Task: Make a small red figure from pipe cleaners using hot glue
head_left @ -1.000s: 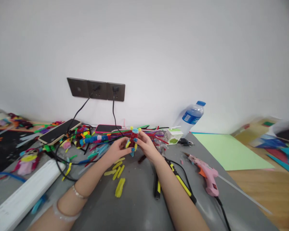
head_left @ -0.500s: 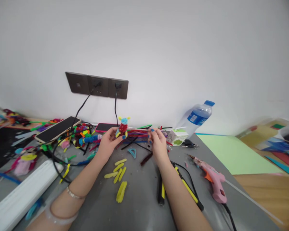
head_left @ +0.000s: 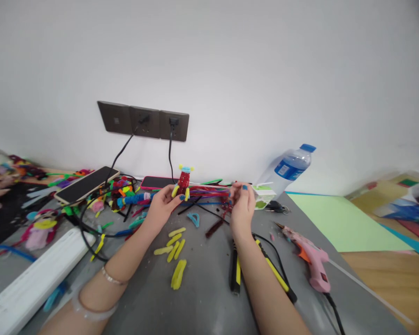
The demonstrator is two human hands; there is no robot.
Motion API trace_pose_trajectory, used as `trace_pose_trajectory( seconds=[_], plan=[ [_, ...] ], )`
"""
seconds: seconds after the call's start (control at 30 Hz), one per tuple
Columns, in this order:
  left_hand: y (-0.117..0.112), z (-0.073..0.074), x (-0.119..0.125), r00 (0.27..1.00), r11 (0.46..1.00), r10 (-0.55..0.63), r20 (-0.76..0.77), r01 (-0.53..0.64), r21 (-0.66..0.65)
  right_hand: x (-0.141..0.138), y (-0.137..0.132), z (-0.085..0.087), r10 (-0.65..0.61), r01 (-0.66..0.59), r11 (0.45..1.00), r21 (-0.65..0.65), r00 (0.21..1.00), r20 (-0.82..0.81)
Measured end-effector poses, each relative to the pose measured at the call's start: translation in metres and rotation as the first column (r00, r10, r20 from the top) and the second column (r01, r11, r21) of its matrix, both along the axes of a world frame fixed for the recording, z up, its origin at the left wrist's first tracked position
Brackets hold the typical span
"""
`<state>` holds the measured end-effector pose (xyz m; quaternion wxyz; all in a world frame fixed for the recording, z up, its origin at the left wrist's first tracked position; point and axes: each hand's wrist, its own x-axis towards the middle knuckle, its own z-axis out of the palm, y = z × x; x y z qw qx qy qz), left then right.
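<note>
Left hand [head_left: 161, 207] is pinching the near-upright red figure [head_left: 184, 180], right hand [head_left: 242, 207] sits off right, fingers curled, can't tell if they're holding anything.

I count two phones [head_left: 88, 185] (and one glue gun [head_left: 312, 258]).

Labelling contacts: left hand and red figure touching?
Touching. The head view shows the left hand gripping the red figure by its lower part, with no gap between them.
</note>
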<state>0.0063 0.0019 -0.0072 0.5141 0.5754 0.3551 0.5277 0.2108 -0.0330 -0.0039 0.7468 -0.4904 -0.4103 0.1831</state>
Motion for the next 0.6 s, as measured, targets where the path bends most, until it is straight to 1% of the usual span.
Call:
trace_pose_trajectory(
  seconds=[0.07,0.1,0.13,0.17,0.2,0.27,0.3,0.37,0.4,0.47,0.5,0.6],
  plan=[
    [0.000,0.000,0.000,1.000,1.000,-0.006,-0.003,0.006,-0.011,0.002,-0.003,0.002,-0.019,0.033,0.997,-0.064,0.978,0.209],
    [0.000,-0.001,0.000,1.000,1.000,-0.010,-0.006,0.010,-0.015,0.004,-0.005,0.002,-0.012,0.058,0.990,-0.126,0.942,0.335],
    [0.000,-0.001,0.000,1.000,1.000,-0.012,-0.011,0.012,-0.016,0.006,-0.006,0.002,0.012,0.093,0.974,-0.207,0.890,0.457],
    [0.000,-0.002,0.000,1.000,1.000,-0.012,-0.015,0.012,-0.014,0.008,-0.007,0.002,0.056,0.137,0.945,-0.298,0.828,0.559],
    [0.000,-0.002,0.000,1.000,1.000,-0.012,-0.021,0.011,-0.010,0.010,-0.008,0.002,0.112,0.188,0.903,-0.386,0.765,0.634],
    [0.000,-0.002,0.000,0.999,1.000,-0.015,-0.040,0.015,-0.003,0.015,-0.009,-0.001,0.220,0.281,0.811,-0.512,0.665,0.714],
    [0.000,-0.002,-0.001,0.998,1.000,-0.022,-0.058,0.022,-0.003,0.018,-0.009,-0.002,0.266,0.311,0.772,-0.554,0.635,0.726],
    [-0.001,-0.001,-0.001,0.993,0.999,-0.050,-0.108,0.049,-0.005,0.022,-0.008,-0.005,0.337,0.334,0.714,-0.616,0.607,0.720],
    [-0.002,0.000,0.000,0.989,0.998,-0.067,-0.134,0.066,-0.006,0.023,-0.008,-0.007,0.359,0.333,0.697,-0.635,0.604,0.711],
    [-0.003,0.000,0.000,0.981,0.996,-0.091,-0.173,0.092,-0.001,0.026,-0.008,-0.010,0.381,0.316,0.689,-0.653,0.609,0.696],
    [-0.004,0.000,0.000,0.977,0.995,-0.099,-0.190,0.102,0.004,0.026,-0.008,-0.012,0.380,0.301,0.699,-0.649,0.612,0.693],
    [-0.006,0.000,0.000,0.960,0.990,-0.128,-0.249,0.137,0.021,0.027,-0.007,-0.019,0.339,0.238,0.772,-0.589,0.630,0.699]
  ],
)
